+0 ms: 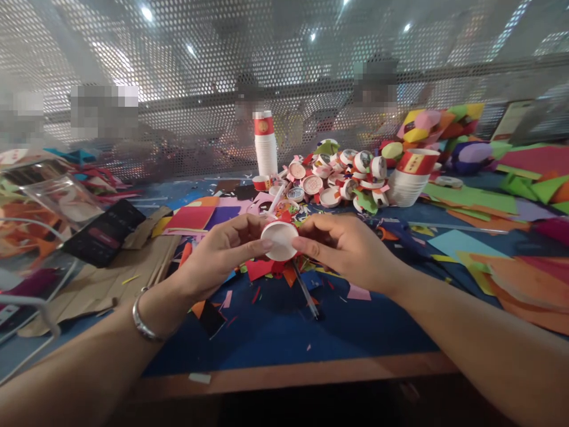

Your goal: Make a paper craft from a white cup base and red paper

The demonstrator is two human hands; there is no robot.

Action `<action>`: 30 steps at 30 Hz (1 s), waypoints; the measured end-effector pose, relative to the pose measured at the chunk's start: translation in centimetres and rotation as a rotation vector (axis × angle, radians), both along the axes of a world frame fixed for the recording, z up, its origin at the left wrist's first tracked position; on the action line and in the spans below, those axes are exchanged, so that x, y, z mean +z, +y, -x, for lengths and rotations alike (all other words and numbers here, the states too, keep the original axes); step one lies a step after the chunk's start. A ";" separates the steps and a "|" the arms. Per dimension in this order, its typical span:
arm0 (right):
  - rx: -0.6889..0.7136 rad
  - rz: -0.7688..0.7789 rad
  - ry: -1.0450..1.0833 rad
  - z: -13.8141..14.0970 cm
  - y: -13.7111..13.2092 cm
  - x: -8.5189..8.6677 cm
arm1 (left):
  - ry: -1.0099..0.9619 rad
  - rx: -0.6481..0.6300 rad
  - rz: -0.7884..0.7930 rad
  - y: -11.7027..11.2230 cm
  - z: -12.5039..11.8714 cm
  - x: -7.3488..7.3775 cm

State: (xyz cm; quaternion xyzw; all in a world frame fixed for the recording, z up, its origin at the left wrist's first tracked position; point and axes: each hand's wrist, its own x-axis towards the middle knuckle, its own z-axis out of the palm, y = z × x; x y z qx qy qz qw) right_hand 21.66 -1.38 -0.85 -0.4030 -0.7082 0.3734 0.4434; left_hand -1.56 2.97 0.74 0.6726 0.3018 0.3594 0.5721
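Note:
Between my two hands is a round white paper cup bottom point(281, 239), its shallow hollow face turned towards me. My left hand point(226, 252) pinches its left rim, thumb on the face and fingers behind. On the opposite rim, my right hand point(347, 249) holds it the same way. Some red paper shows around and below the disc; I cannot tell whether it is attached. Under the hands lie red paper scraps point(260, 270) and a clear-barrelled pen point(306, 290). Just beyond is a heap of similar cut cup bottoms point(329, 196), several with drawings or paper pieces on them.
A tall stack of paper cups point(265, 142) stands behind the heap, another cup stack point(411, 181) to its right. Coloured paper sheets point(511, 279) spread at right. Cardboard point(102, 284) and a black box-like object point(104, 233) lie left. A perforated metal screen point(293, 71) closes the back.

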 end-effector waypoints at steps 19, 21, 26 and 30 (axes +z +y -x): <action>0.027 0.203 -0.028 -0.1 0.4 -0.4 | 0.296 -0.046 -0.009 0.2 0.4 -0.1; 0.017 0.208 -0.019 -0.1 0.4 -0.5 | 0.298 -0.028 -0.038 0.3 0.4 -0.1; 0.015 0.203 -0.005 -0.3 0.5 -0.6 | 0.326 -0.012 -0.093 0.8 1.0 0.2; -0.040 0.195 0.016 -0.6 0.6 -0.3 | 0.470 -0.104 -0.186 1.5 2.2 0.6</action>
